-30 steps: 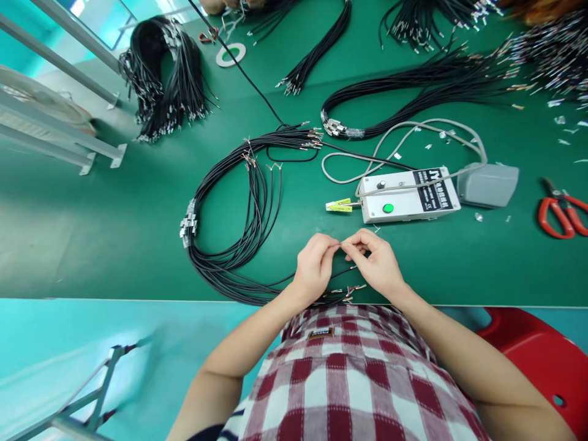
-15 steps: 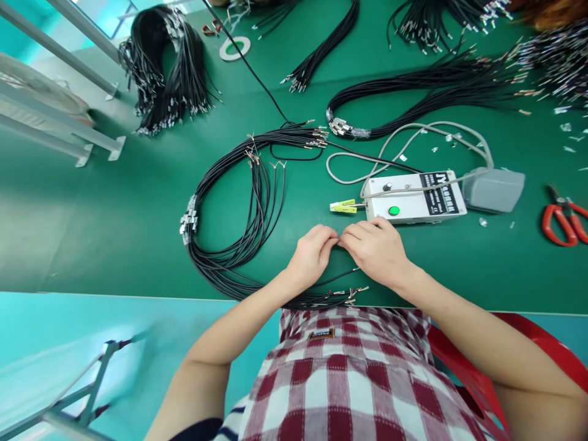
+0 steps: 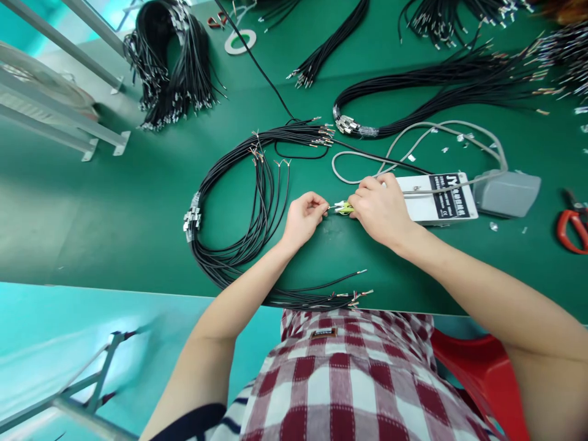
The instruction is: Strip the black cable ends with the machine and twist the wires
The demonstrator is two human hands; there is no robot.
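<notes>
The left hand (image 3: 302,220) pinched a wire end (image 3: 331,207) toward the right hand (image 3: 384,211), which gripped the yellow clip (image 3: 344,208); alignment seemingly needed steadiness.

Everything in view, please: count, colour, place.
cable bundles: at least six, black, across table
table: one, green, centre
box: one, white, black label, right of clip
clip: one, yellow-green, beside box
strand: one, pale, between hands
cord: one, grey, above and across box
block: one, grey, right of box
pliers: one, red handles, right edge
scissors: one, orange handles, top
tape roll: one, white, top
scraps: many, whitish, right
chair: one, red, lower right
apron: one, red-white check, bottom
left hand: one, bare
right hand: one, bare
</notes>
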